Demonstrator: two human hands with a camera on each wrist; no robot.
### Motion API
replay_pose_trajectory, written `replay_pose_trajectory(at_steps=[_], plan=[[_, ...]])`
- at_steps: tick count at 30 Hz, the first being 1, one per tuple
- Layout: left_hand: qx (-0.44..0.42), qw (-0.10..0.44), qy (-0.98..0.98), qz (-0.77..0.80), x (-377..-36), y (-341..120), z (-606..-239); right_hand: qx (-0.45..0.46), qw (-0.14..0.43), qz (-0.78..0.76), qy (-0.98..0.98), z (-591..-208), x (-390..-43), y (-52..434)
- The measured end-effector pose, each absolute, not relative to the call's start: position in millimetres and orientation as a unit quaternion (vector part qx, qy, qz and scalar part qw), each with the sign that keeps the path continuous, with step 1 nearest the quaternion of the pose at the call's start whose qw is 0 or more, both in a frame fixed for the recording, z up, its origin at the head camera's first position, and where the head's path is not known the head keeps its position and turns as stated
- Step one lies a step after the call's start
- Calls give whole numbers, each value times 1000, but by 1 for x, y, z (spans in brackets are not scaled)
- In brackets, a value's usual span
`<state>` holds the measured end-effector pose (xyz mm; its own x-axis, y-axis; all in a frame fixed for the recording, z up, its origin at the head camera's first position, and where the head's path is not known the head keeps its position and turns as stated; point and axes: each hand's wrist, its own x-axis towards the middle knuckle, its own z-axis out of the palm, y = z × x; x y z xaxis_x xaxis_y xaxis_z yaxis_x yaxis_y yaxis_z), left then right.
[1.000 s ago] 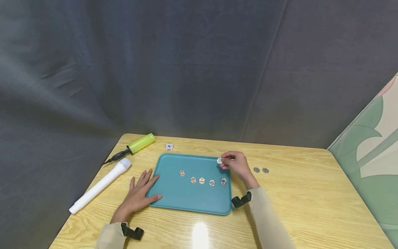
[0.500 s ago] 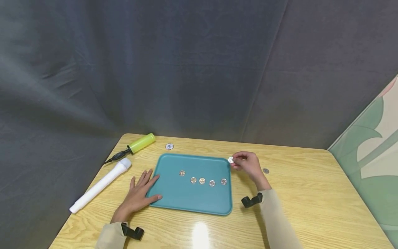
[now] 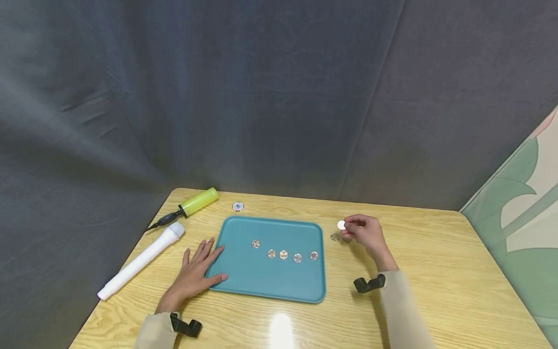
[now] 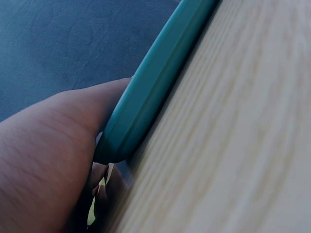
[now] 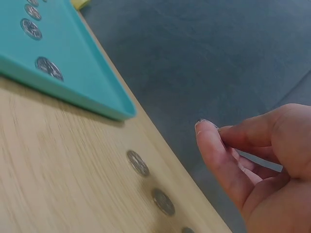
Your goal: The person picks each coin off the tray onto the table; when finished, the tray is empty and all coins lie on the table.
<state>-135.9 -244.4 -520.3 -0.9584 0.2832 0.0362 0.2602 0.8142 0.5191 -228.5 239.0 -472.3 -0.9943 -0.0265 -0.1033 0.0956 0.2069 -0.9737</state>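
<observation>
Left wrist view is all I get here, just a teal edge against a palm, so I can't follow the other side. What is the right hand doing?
Observer: The right hand pinches a coin between thumb and forefinger, off to the right of the tray.
Operator: Is anything lying in the tray?
Observer: Five coins lie in a loose row across its middle.
Operator: And outside it?
Observer: The right wrist view shows three more coins lying in a line on the table, past the tray's corner and below that hand.
</observation>
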Motion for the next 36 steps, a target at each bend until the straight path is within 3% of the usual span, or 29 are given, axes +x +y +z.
replay_pose_trajectory(at_steps=[36], plan=[[145,21,951,273,-135,-243,-518,72,18,-631,772,-481,-206,320]])
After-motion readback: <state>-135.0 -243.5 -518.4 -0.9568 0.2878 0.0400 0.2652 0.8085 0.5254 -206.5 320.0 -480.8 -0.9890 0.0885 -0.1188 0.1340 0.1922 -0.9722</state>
